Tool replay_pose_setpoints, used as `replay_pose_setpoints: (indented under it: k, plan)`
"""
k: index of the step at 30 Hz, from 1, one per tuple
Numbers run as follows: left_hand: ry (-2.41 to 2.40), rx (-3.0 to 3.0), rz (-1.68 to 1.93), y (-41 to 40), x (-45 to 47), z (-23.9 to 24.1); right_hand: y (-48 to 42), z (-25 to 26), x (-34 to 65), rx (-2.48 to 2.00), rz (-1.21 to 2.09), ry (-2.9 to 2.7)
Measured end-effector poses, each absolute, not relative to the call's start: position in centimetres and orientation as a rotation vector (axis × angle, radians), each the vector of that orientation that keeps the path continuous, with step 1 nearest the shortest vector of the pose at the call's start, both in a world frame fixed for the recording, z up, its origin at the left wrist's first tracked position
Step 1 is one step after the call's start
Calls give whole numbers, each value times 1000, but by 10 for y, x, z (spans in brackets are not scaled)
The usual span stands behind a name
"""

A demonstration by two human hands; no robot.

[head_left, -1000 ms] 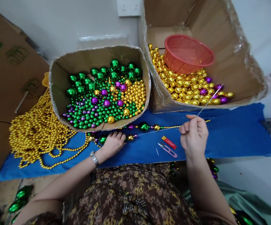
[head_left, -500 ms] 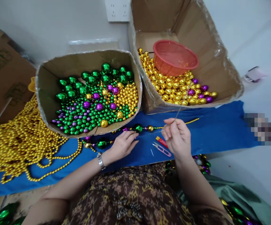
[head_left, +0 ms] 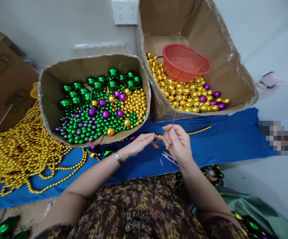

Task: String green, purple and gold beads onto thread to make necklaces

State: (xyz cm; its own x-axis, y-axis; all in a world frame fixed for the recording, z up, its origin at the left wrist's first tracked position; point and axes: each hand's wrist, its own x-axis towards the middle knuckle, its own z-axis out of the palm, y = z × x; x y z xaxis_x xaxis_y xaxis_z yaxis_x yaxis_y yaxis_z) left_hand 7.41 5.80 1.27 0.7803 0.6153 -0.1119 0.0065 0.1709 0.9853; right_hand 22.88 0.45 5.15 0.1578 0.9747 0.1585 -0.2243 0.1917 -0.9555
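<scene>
Pinched upright in my right hand (head_left: 180, 142) is a long thin needle (head_left: 176, 108), its tip pointing toward the right box. My left hand (head_left: 142, 142) reaches across with fingers stretched out, the tips close to the right hand's pinch. A fine pale thread shows faintly between the two hands. Behind them a strand of mixed beads is partly covered; a green bead (head_left: 108, 151) shows on its near part, and a thin gold bead string (head_left: 200, 130) emerges to the right. Thread snips (head_left: 169, 158) lie below the right hand, partly hidden by it.
A cardboard box (head_left: 42, 99) holds green, purple and gold beads. Beside it a taller box (head_left: 243, 73) contains gold and purple beads and a red basket (head_left: 186, 64). Gold bead strings (head_left: 27, 149) are heaped at left on the blue cloth (head_left: 223, 142).
My right hand has moved left with the needle, now partly over the snips. My left hand has shifted right and slightly up, closing the gap between the hands.
</scene>
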Motion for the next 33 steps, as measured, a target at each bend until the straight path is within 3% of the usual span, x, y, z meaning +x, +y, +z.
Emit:
replay_pose_setpoints:
  k: [16, 26, 33]
  plan:
    - [732, 1095, 506, 53, 71, -5, 8, 46, 234, -1102, 1024, -1055]
    - [811, 1859, 356, 40, 56, -12, 4, 37, 235, -1176, 959, -1081]
    - [808, 2553, 442, 32, 43, -25, 0, 34, 236, -1175, 974, -1052]
